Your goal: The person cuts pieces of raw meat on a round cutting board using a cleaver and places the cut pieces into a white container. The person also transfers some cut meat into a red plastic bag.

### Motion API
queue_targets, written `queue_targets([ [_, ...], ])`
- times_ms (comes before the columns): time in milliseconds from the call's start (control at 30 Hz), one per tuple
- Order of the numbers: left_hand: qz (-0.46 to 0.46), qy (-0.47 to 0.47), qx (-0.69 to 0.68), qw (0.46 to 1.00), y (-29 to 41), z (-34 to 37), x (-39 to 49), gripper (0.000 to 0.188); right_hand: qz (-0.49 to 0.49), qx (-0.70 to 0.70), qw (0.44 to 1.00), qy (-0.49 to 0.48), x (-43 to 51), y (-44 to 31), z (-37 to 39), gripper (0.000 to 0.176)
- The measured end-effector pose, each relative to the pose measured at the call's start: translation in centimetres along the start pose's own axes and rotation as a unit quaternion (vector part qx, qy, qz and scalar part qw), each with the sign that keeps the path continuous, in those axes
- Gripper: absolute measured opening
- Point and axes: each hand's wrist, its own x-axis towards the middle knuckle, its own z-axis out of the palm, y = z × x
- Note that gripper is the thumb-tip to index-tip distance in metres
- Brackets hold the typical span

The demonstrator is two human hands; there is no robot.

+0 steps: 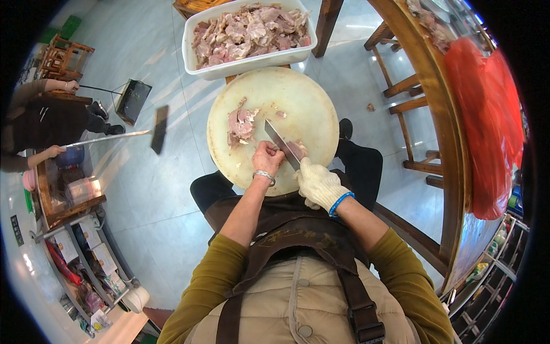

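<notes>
My right hand (320, 182), in a cream knitted glove, grips a wide-bladed kitchen knife (281, 141) by its handle. The blade slants up and left across the round cutting board (313, 96). Beside the blade's right face lies a piece of cooked meat (297, 149), partly hidden by it. My bare left hand (267, 158) rests just left of the blade with its fingers curled; whether anything is pinched in them is hidden. Farther left on the board sits a small heap of cut meat (241, 125), with a few scraps (281, 114) around it.
Beyond the board stands a white plastic tub (249, 64) heaped with meat. On the left, a person (38, 120) holds a broom (159, 129) and a long-handled dustpan (133, 101). A wooden table (442, 129) with a red plastic bag (481, 129) is at right.
</notes>
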Motion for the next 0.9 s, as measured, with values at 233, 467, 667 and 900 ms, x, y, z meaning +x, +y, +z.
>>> queue_targets([
  [233,-0.03,-0.019,-0.043,0.998,2.2,-0.7,-0.9,0.026,-0.027,-0.03,0.999,0.008,0.7,-1.1,-0.3,0.026],
  [467,-0.017,-0.024,-0.046,0.999,1.1,-0.1,-0.4,0.024,-0.016,-0.104,0.994,0.009,1.2,-1.3,0.6,0.028],
  [667,0.013,0.01,-0.012,1.0,1.2,0.4,-0.6,0.023,-0.052,-0.095,0.993,0.037,1.4,-0.2,0.2,0.026],
  [900,0.034,0.016,-0.011,0.999,-0.9,0.7,0.0,0.025,0.001,-0.141,0.99,0.029,-1.2,0.8,1.4,0.022],
])
